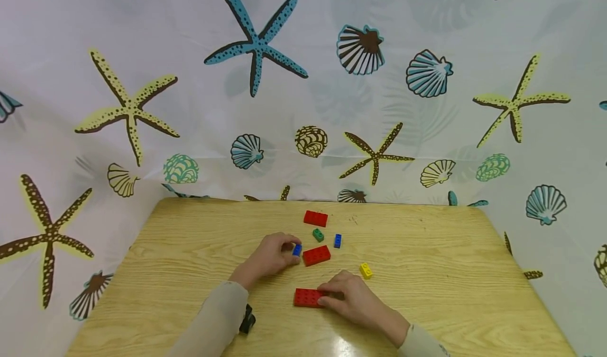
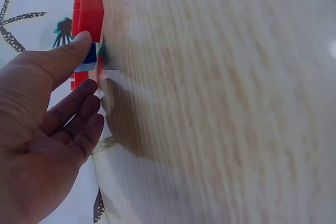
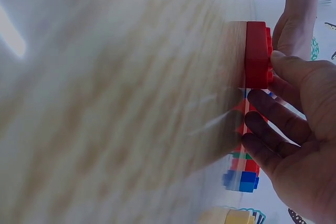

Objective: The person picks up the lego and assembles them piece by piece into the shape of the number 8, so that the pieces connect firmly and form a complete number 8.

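Observation:
My left hand (image 1: 272, 254) has its thumb and index finger on either side of a small blue brick (image 1: 296, 250), pinching it on the table. Lower down, my right hand (image 1: 353, 299) grips the right end of a flat red brick (image 1: 307, 297) whose studs face up. Its thumb lies along the near edge in the head view. In the right wrist view, the thumb touches the studded side of this red brick (image 3: 256, 55). A second red brick (image 1: 316, 255) lies just right of the blue one. It partly shows behind the left thumb as a red block (image 2: 90, 11).
Farther back lie a third red brick (image 1: 315, 218), a green brick (image 1: 318, 234) and another blue brick (image 1: 338, 240). A yellow brick (image 1: 366, 270) is above the right hand. Beside the left sleeve is a black object (image 1: 247, 320). A patterned curtain (image 1: 322, 104) borders the wooden table (image 1: 436, 272).

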The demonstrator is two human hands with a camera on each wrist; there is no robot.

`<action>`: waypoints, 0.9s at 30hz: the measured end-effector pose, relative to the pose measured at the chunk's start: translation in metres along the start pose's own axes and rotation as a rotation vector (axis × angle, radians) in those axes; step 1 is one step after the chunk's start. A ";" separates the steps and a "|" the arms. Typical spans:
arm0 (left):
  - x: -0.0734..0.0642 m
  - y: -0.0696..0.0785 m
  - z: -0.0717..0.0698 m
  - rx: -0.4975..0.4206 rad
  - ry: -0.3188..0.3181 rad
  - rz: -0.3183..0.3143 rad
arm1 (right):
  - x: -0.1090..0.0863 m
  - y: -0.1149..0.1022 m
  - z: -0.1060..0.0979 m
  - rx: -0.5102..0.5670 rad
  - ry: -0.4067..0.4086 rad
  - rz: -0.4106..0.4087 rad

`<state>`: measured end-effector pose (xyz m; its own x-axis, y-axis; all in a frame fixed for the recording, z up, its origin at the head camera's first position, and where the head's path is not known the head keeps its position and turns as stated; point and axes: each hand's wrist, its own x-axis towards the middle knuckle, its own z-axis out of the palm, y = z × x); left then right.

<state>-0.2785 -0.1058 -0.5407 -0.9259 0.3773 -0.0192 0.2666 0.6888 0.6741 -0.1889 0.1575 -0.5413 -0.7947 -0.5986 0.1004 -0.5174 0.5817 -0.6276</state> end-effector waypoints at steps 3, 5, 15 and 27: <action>-0.003 0.002 -0.002 0.004 0.004 0.016 | 0.000 -0.001 0.000 0.000 -0.004 0.004; -0.005 0.004 -0.004 0.005 0.001 0.017 | 0.000 -0.001 0.000 0.000 -0.006 0.004; -0.015 0.007 -0.008 -0.007 0.006 0.024 | 0.000 -0.002 -0.001 -0.004 -0.010 0.005; -0.033 0.010 -0.011 -0.046 0.022 0.053 | 0.001 -0.002 -0.001 -0.002 -0.011 0.012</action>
<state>-0.2477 -0.1180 -0.5255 -0.9168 0.3979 0.0331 0.3029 0.6390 0.7071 -0.1886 0.1566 -0.5388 -0.7974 -0.5976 0.0844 -0.5086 0.5901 -0.6270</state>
